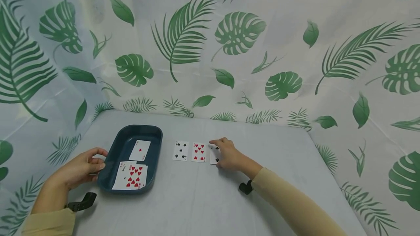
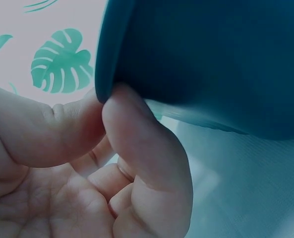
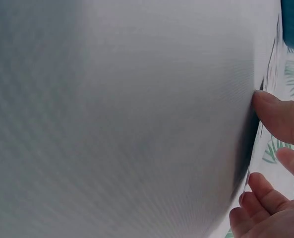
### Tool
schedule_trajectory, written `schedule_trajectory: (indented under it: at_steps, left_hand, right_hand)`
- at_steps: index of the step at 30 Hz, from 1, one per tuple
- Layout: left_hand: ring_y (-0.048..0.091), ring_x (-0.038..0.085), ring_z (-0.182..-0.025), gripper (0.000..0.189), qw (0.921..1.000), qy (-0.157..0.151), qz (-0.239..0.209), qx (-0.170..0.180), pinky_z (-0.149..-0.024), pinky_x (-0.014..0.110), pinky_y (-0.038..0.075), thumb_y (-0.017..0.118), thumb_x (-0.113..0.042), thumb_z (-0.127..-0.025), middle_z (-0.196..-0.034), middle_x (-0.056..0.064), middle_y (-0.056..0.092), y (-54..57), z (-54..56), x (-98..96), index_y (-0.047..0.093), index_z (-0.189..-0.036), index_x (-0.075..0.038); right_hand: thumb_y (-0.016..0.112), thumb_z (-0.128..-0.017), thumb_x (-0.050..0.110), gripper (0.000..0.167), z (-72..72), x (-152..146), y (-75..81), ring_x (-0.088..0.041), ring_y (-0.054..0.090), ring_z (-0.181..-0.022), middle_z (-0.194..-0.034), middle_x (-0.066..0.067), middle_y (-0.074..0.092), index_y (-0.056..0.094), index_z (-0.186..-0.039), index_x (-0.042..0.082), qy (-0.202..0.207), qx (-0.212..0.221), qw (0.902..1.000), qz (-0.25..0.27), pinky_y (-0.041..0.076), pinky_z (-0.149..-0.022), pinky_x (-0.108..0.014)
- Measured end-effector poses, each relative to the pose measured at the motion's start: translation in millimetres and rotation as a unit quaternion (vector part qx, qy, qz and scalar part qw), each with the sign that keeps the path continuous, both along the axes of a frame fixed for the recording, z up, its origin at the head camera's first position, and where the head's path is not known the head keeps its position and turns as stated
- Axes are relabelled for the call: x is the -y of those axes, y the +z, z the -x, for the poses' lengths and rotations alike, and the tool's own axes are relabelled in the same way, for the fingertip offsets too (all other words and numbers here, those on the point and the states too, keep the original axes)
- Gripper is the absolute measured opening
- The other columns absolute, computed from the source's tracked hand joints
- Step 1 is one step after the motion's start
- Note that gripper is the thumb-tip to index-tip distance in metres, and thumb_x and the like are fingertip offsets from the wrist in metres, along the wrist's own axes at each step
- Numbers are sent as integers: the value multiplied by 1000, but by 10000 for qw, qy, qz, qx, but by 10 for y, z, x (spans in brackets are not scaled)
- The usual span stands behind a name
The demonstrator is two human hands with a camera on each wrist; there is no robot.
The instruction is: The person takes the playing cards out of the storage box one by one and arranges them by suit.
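Observation:
My left hand (image 1: 83, 167) pinches the rim of a dark blue tray (image 1: 159, 163) between thumb and finger at its left side; the left wrist view shows this grip close up. Inside lie an ace of diamonds (image 1: 140, 150) and, nearer me, a hearts card (image 1: 136, 177) overlapping a black-suited card (image 1: 121, 176). To the right, a five of spades (image 1: 180, 151), a seven of hearts (image 1: 198, 152) and a clubs card (image 1: 214, 155) lie face up in a row. Over the clubs card, my right hand (image 1: 229, 154) touches it with its thumb near the lower edge, hiding its right part.
A pale cloth covers the table (image 1: 190, 199). Leaf-printed curtains (image 1: 197, 90) stand behind it and at both sides. Each wrist bears a black camera mount, the left mount (image 1: 83, 202) close by the tray's near corner and the right mount (image 1: 246, 187) low over the cloth.

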State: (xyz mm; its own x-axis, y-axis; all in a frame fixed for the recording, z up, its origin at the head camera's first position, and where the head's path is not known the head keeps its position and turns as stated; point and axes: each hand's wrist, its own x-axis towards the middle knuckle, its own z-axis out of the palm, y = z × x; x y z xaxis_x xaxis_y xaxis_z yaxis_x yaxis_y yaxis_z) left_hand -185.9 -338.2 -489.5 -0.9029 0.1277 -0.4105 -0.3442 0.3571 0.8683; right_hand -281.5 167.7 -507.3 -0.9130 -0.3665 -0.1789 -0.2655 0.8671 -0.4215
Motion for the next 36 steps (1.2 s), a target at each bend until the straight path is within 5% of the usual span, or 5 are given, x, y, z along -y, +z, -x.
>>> schedule_trajectory:
  at_steps: [10,17,25,36]
  left_hand:
    - [64,18,-76,42,9999,-15,-87,-67,-68,32,58,55,-1,-107,-90,4,63,-28,-21,16,35,-144,2]
    - [64,19,-76,42,9999,16,-104,-32,-68,33,57,55,0,-107,-90,4,63,-26,-19,2,35,-144,2]
    - [62,20,-76,42,9999,20,45,-123,-68,33,56,54,-2,-109,-90,5,61,-6,-2,6,35,-146,1]
    - [61,20,-77,42,9998,89,146,-99,-68,33,56,54,-1,-108,-89,4,59,-9,-5,-13,35,-146,1]
  right_hand:
    - [89,-85,4,90,19,16,-7,-33,42,-146,-161,-12,43,46,-161,24,44,-40,10000,-61,49,-116,-54]
    - [95,-80,16,106,-14,157,62,-42,28,-157,-170,-14,33,36,-166,32,116,-518,9983,-257,30,-124,-69]
    - [92,-85,28,98,-191,608,276,-38,23,-160,-171,-11,29,37,-164,34,661,-1051,9922,-73,23,-123,-68]
    - [82,-93,40,90,-402,1400,367,-33,21,-161,-171,-12,28,30,-167,35,1537,-1325,9791,125,23,-122,-66]
